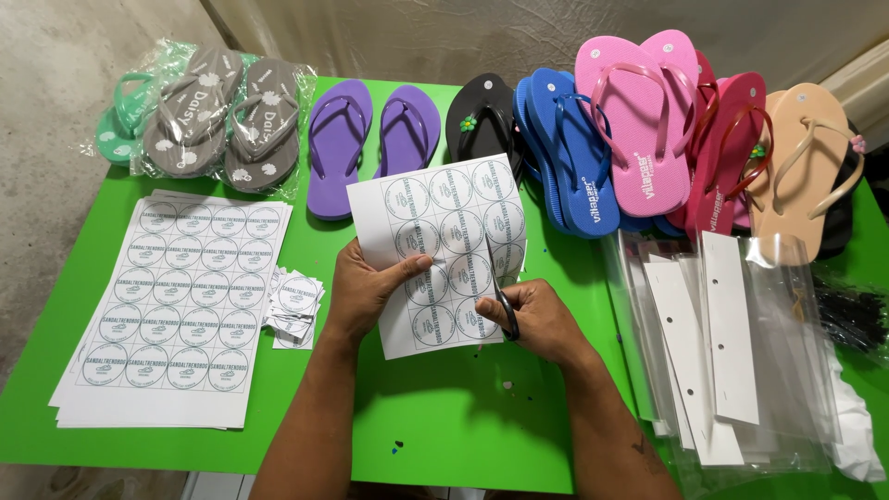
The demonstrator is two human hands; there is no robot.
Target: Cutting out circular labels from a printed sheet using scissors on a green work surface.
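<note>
The left hand's (366, 289) fingers (412, 267) pinch a sheet of round printed labels (443, 250), held above the green tabletop (463, 426). The right hand (537, 319) has its fingers closed through black scissors (500, 292), blades in the sheet. Cut label squares (294, 306) lie left, flip-flops (593, 139) beyond.

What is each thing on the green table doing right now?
Printed sheet: held up, partly cut.
Scissors: cutting into the sheet.
Left hand: pinching the sheet.
Right hand: closed on the scissors.
Paper stack: flat, uncut.
Cut labels: piled.
Grey sandals: bagged.
Purple sandals: unbagged.
</note>
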